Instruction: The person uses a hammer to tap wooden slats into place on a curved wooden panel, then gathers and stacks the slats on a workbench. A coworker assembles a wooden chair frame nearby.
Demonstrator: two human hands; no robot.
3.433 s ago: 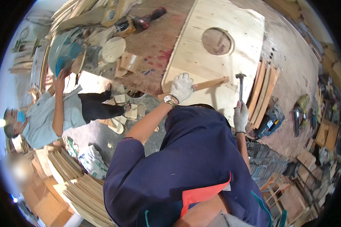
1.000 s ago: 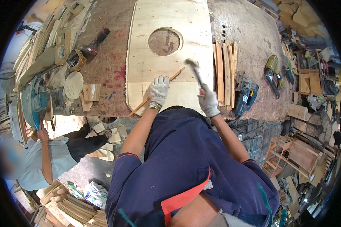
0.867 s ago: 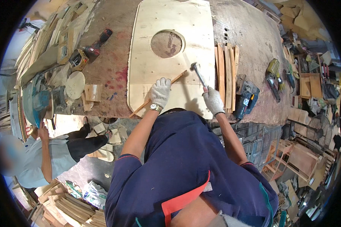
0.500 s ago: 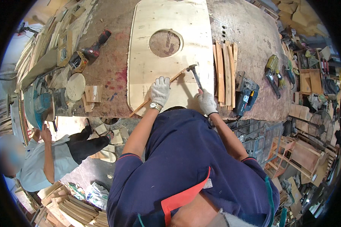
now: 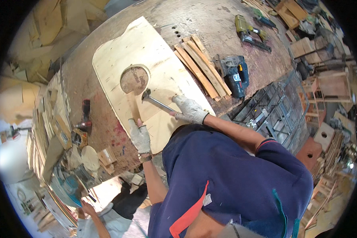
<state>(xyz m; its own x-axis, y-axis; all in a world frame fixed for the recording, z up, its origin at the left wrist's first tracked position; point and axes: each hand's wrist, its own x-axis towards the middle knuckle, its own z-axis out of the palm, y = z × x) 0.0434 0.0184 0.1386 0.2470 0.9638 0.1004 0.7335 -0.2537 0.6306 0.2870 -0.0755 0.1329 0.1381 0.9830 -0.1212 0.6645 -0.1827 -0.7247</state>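
Observation:
A pale plywood board (image 5: pixel 154 49) with a round cutout lies on the worn workbench in front of me. My left hand (image 5: pixel 140 137), in a knitted glove that leaves the fingertips bare, pinches the near end of a thin wooden strip (image 5: pixel 135 106). The strip is smeared by motion and reaches toward the cutout; I cannot tell whether it touches the board. In my gloved right hand (image 5: pixel 191 110) is the handle end of a hammer (image 5: pixel 160 104). Its dark head is over the board, just below the cutout.
Right of the board lie several wooden strips (image 5: pixel 204 67), a blue-black jigsaw (image 5: pixel 235 75) and an olive nail gun (image 5: pixel 252 31). Left are a red-black cordless drill (image 5: pixel 85 117) and a round wood disc (image 5: pixel 90 158). A co-worker's hand (image 5: pixel 87 208) is beside a teal machine (image 5: pixel 69 186) at lower left.
My view has turned, so the bench appears tilted. The strip, earlier slanting under my left hand with the hammer head at its far end, now points toward the cutout. The hammer has swung leftward.

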